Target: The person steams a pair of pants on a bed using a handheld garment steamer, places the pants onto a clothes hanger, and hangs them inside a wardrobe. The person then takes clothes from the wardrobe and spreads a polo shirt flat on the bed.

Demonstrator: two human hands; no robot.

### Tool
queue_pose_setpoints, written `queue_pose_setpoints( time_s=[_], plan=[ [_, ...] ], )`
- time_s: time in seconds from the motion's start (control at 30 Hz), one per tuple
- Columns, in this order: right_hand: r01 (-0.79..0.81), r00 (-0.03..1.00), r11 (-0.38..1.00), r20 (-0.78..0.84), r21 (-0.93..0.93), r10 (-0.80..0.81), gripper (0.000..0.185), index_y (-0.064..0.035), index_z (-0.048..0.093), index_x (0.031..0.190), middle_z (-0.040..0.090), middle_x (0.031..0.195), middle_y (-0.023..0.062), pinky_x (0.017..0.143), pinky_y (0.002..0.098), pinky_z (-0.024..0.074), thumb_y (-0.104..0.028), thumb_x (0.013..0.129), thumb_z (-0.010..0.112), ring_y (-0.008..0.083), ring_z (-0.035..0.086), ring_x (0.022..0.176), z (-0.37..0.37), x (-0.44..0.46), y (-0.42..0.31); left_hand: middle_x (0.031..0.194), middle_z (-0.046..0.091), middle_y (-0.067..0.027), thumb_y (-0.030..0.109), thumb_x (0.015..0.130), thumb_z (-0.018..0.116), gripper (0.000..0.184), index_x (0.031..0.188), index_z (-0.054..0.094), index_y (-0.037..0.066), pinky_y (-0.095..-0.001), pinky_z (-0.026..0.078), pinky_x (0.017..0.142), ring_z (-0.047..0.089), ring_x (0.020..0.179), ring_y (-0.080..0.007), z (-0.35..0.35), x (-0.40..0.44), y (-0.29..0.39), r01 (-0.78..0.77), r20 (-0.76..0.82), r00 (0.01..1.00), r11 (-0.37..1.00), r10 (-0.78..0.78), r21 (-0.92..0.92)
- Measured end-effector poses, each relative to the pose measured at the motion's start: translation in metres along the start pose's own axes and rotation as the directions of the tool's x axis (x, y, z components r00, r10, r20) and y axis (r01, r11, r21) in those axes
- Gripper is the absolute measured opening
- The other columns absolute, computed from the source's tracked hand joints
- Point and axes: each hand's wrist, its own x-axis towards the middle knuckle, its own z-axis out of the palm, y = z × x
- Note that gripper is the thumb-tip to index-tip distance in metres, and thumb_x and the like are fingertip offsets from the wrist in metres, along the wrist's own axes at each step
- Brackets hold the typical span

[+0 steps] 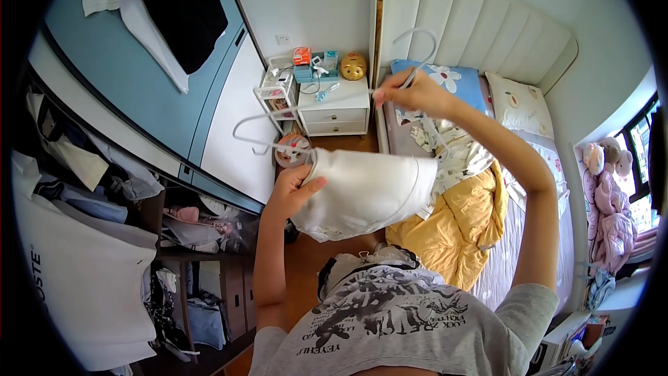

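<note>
My right hand [416, 92] is raised in front of the bed, its fingers closed round a pale clothes hanger [268, 141] just below the large hook. The hanger is tilted, with its far arm reaching down to the left. A white folded garment [372, 191] hangs below it; its exact kind cannot be made out. My left hand [296, 191] pinches the garment's upper left corner, thumb on the front, close to the hanger's lower end. Whether the garment is attached to the hanger is unclear.
On the left stands a wardrobe with hanging clothes [90, 264] and a blue sliding door [160, 97]. A white nightstand [337, 111] stands ahead. To the right, the bed [522, 237] carries a yellow quilt [459, 230] and pillows. Plush toys [609, 160] sit by the window.
</note>
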Motion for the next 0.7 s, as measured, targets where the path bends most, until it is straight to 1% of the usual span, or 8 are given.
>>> queue_pose_setpoints(
  time_s=[0.03, 0.1, 0.13, 0.2, 0.37, 0.47, 0.63, 0.7],
  plan=[
    [0.078, 0.994, 0.991, -0.068, -0.105, -0.085, 0.023, -0.0012, 0.062, 0.072, 0.035, 0.045, -0.0047, 0.037, 0.0202, 0.0196, -0.023, 0.078, 0.058, 0.0042, 0.027, 0.04, -0.004, 0.001, -0.004, 0.069, 0.051, 0.0038, 0.016, 0.08, 0.055, 0.022, 0.092, 0.055, -0.002, -0.0154, 0.03, 0.049, 0.04, 0.059, -0.0009, -0.005, -0.004, -0.011, 0.013, 0.014, 1.0, 0.999, -0.014, 0.05],
    [0.072, 0.996, 0.997, -0.044, -0.001, -0.072, 0.023, -0.0011, 0.062, 0.071, 0.035, 0.045, -0.0049, 0.036, 0.0203, 0.0188, -0.023, 0.078, 0.058, 0.0039, 0.026, 0.04, -0.015, 0.001, -0.018, 0.074, 0.054, 0.0018, 0.014, 0.08, 0.054, 0.023, 0.096, 0.054, -0.003, -0.0157, 0.035, 0.054, 0.044, 0.063, -0.0023, -0.008, -0.01, -0.021, 0.041, 0.015, 0.999, 0.996, -0.042, 0.076],
    [0.064, 0.998, 0.993, -0.024, 0.096, -0.062, 0.023, -0.001, 0.062, 0.071, 0.035, 0.044, -0.0052, 0.036, 0.0204, 0.0181, -0.022, 0.078, 0.058, 0.0037, 0.026, 0.039, -0.019, 0.001, -0.028, 0.078, 0.055, 0.0002, 0.013, 0.08, 0.054, 0.024, 0.098, 0.053, -0.003, -0.0166, 0.037, 0.058, 0.047, 0.067, -0.0035, -0.008, -0.01, -0.023, 0.031, -0.027, 0.999, 0.999, -0.032, -0.013],
    [0.088, 0.996, 0.996, -0.018, 0.017, -0.088, 0.023, -0.0009, 0.062, 0.07, 0.035, 0.044, -0.0052, 0.036, 0.0204, 0.0176, -0.022, 0.078, 0.058, 0.0033, 0.025, 0.039, -0.014, -0.007, -0.055, 0.089, 0.057, -0.0041, 0.01, 0.081, 0.052, 0.027, 0.105, 0.05, -0.004, -0.0197, 0.041, 0.07, 0.051, 0.079, -0.0071, -0.015, -0.009, -0.034, 0.02, -0.065, 0.998, 0.994, -0.028, -0.109],
    [0.205, 0.978, 0.921, 0.039, -0.331, -0.204, 0.023, -0.0028, 0.064, 0.07, 0.043, 0.046, -0.0033, 0.038, 0.0208, 0.023, -0.025, 0.076, 0.06, 0.003, 0.031, 0.042, -0.002, -0.009, -0.092, 0.087, 0.056, -0.0033, 0.008, 0.08, 0.053, 0.026, 0.103, 0.049, -0.005, -0.0187, 0.04, 0.069, 0.051, 0.078, -0.0069, -0.006, 0.011, -0.024, -0.115, -0.131, 0.987, 0.978, 0.093, -0.172],
    [0.153, 0.986, 0.897, 0.011, -0.414, -0.164, 0.024, -0.0035, 0.064, 0.071, 0.05, 0.052, -0.0019, 0.042, 0.0207, 0.0281, -0.026, 0.075, 0.06, 0.0042, 0.037, 0.047, 0.003, -0.006, -0.094, 0.081, 0.056, -0.0022, 0.011, 0.081, 0.054, 0.018, 0.091, 0.053, -0.004, -0.0171, 0.039, 0.064, 0.05, 0.074, -0.0048, 0.007, 0.026, -0.009, -0.136, -0.209, 0.972, 0.984, 0.111, -0.112],
    [0.173, 0.981, 0.898, -0.012, -0.404, -0.194, 0.026, -0.0027, 0.064, 0.071, 0.054, 0.055, -0.0006, 0.045, 0.0209, 0.0306, -0.028, 0.075, 0.06, 0.0051, 0.039, 0.05, -0.008, -0.005, -0.067, 0.072, 0.053, 0.0014, 0.023, 0.084, 0.049, 0.023, 0.082, 0.054, 0.0, -0.0154, 0.035, 0.058, 0.044, 0.064, -0.0028, 0.042, 0.054, -0.02, -0.262, -0.371, 0.914, 0.935, 0.162, -0.237],
    [0.163, 0.98, 0.909, -0.043, -0.384, -0.194, 0.026, -0.0026, 0.064, 0.071, 0.053, 0.055, -0.0007, 0.045, 0.0211, 0.0308, -0.028, 0.075, 0.06, 0.0051, 0.039, 0.05, -0.013, -0.011, -0.058, 0.069, 0.049, 0.0035, 0.026, 0.086, 0.046, 0.025, 0.079, 0.053, 0.003, -0.0152, 0.032, 0.056, 0.039, 0.061, -0.0026, 0.048, 0.065, -0.033, -0.22, -0.394, 0.916, 0.916, 0.075, -0.337]
  ],
)
